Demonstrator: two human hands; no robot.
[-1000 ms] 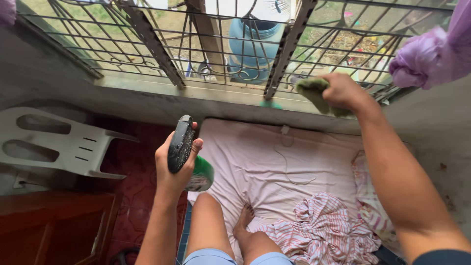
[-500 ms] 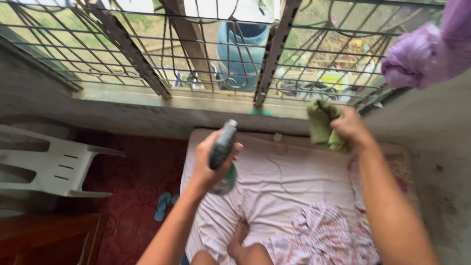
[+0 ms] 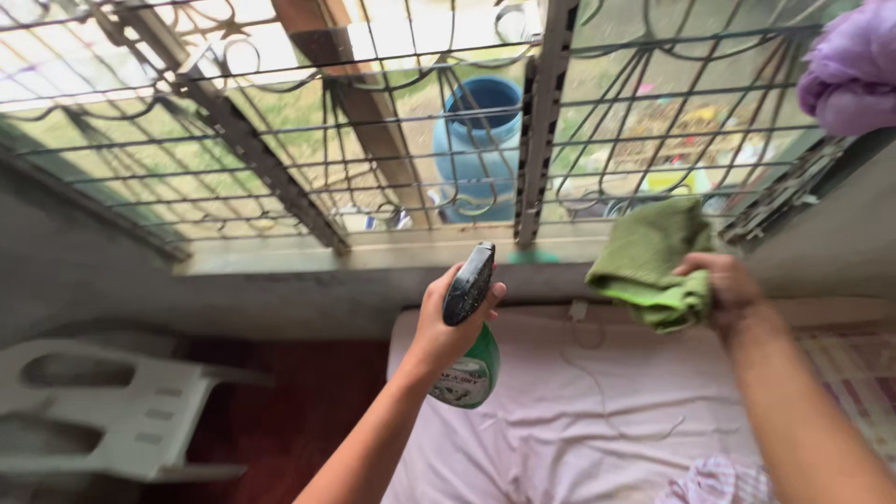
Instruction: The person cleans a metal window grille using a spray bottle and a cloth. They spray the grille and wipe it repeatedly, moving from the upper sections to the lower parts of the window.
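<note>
My left hand [image 3: 445,322] grips a green spray bottle [image 3: 469,369] with a black trigger head [image 3: 469,280], held up below the window sill. My right hand [image 3: 723,289] clutches a crumpled green cloth [image 3: 649,261] raised toward the lower right part of the metal window grille [image 3: 541,121]. The two hands are apart, the bottle left of the cloth. Both hover above a mattress with a pale pink sheet [image 3: 579,411].
A white plastic chair [image 3: 103,401] stands at the left on a dark red floor. A blue barrel [image 3: 481,140] sits outside behind the grille. Purple fabric [image 3: 854,65] hangs at the upper right. Patterned cloth [image 3: 714,481] lies on the mattress near the bottom edge.
Both hands have risen closer to the window. The spray bottle moved up and right, and the cloth hand came down from the sill toward the centre. My view tilted upward.
</note>
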